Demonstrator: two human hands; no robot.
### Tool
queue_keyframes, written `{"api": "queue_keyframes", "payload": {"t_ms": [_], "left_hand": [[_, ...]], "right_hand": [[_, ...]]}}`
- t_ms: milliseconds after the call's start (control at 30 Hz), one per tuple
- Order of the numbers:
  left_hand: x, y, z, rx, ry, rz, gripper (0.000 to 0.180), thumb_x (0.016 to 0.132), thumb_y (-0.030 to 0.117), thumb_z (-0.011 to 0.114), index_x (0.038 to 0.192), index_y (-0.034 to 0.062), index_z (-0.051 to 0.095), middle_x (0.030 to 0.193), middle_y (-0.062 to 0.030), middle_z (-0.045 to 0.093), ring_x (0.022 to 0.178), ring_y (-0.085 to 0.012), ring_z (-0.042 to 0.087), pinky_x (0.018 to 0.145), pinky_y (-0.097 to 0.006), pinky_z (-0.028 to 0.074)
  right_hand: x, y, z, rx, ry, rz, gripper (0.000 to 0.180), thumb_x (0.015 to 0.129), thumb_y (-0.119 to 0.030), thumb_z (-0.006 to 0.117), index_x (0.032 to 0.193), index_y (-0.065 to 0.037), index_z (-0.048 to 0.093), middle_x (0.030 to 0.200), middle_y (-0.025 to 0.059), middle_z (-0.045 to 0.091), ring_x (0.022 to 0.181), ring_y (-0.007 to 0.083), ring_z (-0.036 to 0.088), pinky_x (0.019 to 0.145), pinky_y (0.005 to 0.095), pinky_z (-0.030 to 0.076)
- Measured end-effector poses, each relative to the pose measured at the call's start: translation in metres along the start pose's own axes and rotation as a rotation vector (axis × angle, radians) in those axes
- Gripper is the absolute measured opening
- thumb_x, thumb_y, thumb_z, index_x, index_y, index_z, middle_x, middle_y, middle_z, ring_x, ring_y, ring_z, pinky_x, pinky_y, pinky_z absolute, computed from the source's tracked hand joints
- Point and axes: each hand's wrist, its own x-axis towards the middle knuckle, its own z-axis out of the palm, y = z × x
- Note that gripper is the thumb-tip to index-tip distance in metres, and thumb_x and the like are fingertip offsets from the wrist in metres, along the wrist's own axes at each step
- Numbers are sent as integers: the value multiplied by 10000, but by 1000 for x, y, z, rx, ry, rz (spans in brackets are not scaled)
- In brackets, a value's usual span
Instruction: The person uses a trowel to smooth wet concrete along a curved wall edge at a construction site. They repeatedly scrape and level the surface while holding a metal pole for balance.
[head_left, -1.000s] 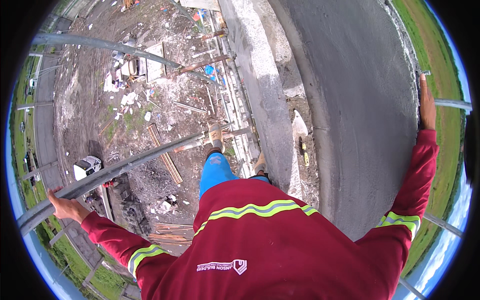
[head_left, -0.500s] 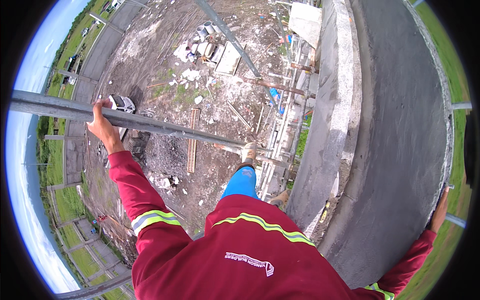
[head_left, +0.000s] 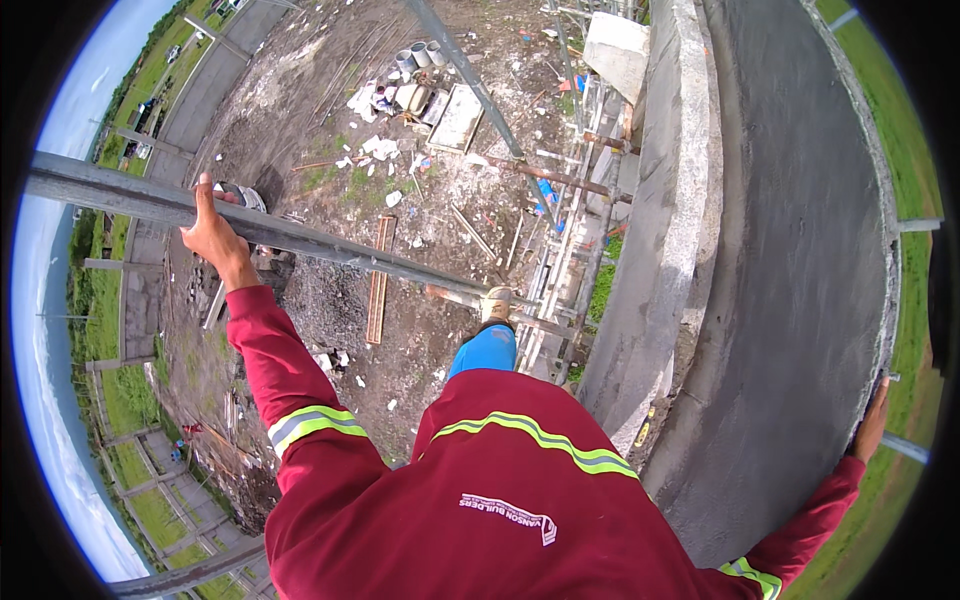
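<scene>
My left hand (head_left: 220,238) is wrapped around a long grey metal pipe (head_left: 330,244) that slants across from the far left toward my foot. My right hand (head_left: 872,418) lies at the outer edge of a smooth grey concrete surface (head_left: 800,300), far to the right. Its fingers look closed, with a small metallic end (head_left: 893,377) showing by the fingertips; the rest of that item is hidden. Below me, a tan boot (head_left: 496,303) stands on the scaffold pipes (head_left: 545,325).
A tool with a yellow-and-black handle (head_left: 644,430) lies on the rough concrete ledge (head_left: 690,240). Another diagonal pipe (head_left: 470,80) rises ahead. Far below, the muddy ground (head_left: 340,100) holds rubble, boards and a mixer-like machine (head_left: 425,103). The drop is open on my left.
My left hand has shifted slightly right along the pipe, and its index finger now points up more. My right hand has moved a little down and left. The view has tilted slightly.
</scene>
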Motion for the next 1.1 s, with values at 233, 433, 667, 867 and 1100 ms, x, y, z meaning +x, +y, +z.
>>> {"api": "queue_keyframes", "payload": {"t_ms": [233, 433, 667, 867, 1100], "left_hand": [[0, 1, -2, 26, 7, 14, 190, 734, 114, 674, 794, -17, 550, 619, -84, 570, 523, -164, 560, 500, -275, 440], [-1, 4, 2, 33, 13, -30, 198, 720, 104, 684, 799, -14, 546, 630, -91, 565, 523, -168, 562, 495, -285, 446], [1, -3, -3, 90, -42, 18, 197, 732, 140, 670, 759, -29, 572, 615, -88, 564, 547, -164, 547, 517, -291, 433], [2, -1, 0, 232, 24, -98, 326, 768, 243, 642, 636, -52, 600, 689, -132, 600, 628, -204, 566, 599, -337, 484], [14, -3, -6, 268, -32, -109, 309, 759, 245, 646, 659, -40, 584, 708, -134, 603, 684, -246, 580, 698, -392, 493]], "right_hand": [[-1, -17, -6, 40, 10, 154, 738, 893, -592, 348, 1228, 53, 473, 1204, 226, 520, 1139, 342, 477, 960, 375, 339], [-10, -43, -11, -50, 7, 73, 699, 908, -575, 327, 1215, 31, 493, 1207, 236, 521, 1123, 355, 491, 942, 376, 356], [-69, -153, -34, -62, 439, -98, 488, 940, -414, 428, 1151, 6, 558, 995, 154, 651, 906, 228, 624, 793, 329, 471], [-145, -148, 142, 447, 88, -141, 202, 932, -187, 504, 873, -15, 591, 757, 73, 618, 721, 134, 587, 669, 258, 450], [-300, -11, 371, 226, -306, 530, 501, 822, -422, 589, 1134, -34, 532, 1004, 167, 630, 939, 273, 616, 811, 391, 467]]}}
